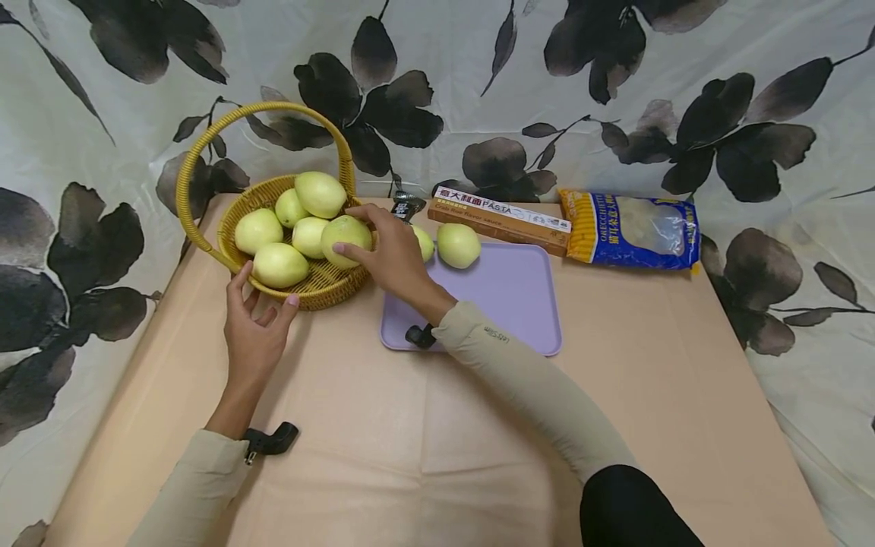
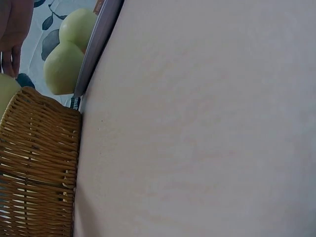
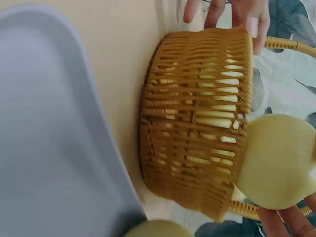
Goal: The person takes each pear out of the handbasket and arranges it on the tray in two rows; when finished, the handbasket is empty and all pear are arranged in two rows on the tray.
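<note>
On the tan table point(image 1: 376, 441), a wicker basket point(image 1: 331, 298) is standing far left, holding pale green fruits point(image 1: 280, 266). Purple tray point(image 1: 506, 304) is lying to its right (two more fruits point(image 1: 459, 245) sitting at the far-left corner). Left hand point(image 1: 256, 334) is touching the basket's near rim, fingers loose. Right hand point(image 1: 396, 254) is gripping one fruit point(image 1: 344, 234) at the basket's right side.
</note>
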{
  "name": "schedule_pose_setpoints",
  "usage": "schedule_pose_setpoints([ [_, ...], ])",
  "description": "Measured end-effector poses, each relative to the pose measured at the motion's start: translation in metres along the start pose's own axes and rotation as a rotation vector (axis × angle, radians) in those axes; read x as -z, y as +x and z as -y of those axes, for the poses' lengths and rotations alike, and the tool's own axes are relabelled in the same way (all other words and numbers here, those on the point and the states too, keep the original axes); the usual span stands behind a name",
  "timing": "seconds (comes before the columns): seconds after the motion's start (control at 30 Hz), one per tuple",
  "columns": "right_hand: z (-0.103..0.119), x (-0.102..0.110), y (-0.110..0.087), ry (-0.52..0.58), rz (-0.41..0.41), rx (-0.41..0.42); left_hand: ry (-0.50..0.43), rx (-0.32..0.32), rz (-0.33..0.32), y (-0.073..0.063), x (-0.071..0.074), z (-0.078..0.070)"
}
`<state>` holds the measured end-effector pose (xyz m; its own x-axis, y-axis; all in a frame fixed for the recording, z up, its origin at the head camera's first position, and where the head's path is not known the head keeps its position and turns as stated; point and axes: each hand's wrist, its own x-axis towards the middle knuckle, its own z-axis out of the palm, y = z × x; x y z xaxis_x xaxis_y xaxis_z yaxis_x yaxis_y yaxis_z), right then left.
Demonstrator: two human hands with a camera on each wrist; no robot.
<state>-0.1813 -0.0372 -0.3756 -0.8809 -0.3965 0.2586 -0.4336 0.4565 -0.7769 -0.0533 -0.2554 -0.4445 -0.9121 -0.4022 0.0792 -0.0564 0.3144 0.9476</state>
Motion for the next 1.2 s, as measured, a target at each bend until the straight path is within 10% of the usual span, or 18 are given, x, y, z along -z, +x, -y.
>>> schedule_pose_setpoints([
  [1.2,-0.081,0.129,-0.053,0.072,-0.361,-0.221,-0.011,0.007,0.002,0.001,0.0,-0.001],
])
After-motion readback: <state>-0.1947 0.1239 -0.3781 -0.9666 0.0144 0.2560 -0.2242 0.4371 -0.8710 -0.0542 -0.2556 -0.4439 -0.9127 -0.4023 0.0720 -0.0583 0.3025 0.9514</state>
